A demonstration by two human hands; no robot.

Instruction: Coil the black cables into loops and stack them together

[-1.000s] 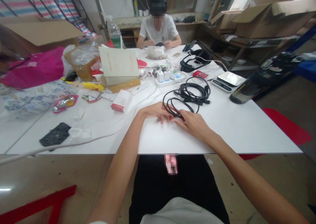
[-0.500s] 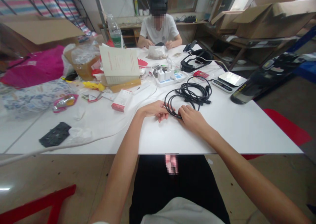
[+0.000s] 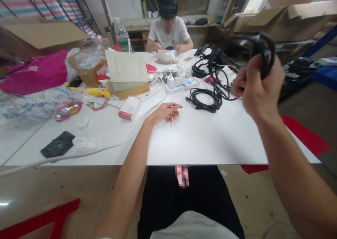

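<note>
Raised above the table's right side, my right hand (image 3: 262,84) grips a looped black cable (image 3: 219,70), whose loose coils hang to the left of the fingers. On the tabletop below those loops lies a second coiled black cable (image 3: 206,107), untouched. My left hand (image 3: 167,113) rests on the white table (image 3: 184,144) with its fingers apart and slightly curled, holding nothing. A small red and white box (image 3: 129,108) is to the left of that hand.
A white power strip (image 3: 181,85) with plugged-in adapters is at mid table. Behind it a person (image 3: 168,31) sits at the far side. A beige booklet (image 3: 127,68), a plastic bottle (image 3: 121,35) and a dark flat piece (image 3: 58,144) are on the left; a headset (image 3: 200,70) is beyond the cables.
My right hand has lifted one looped cable off the table, up and to the right. The other coil stays behind on the table. My left hand has barely moved.
</note>
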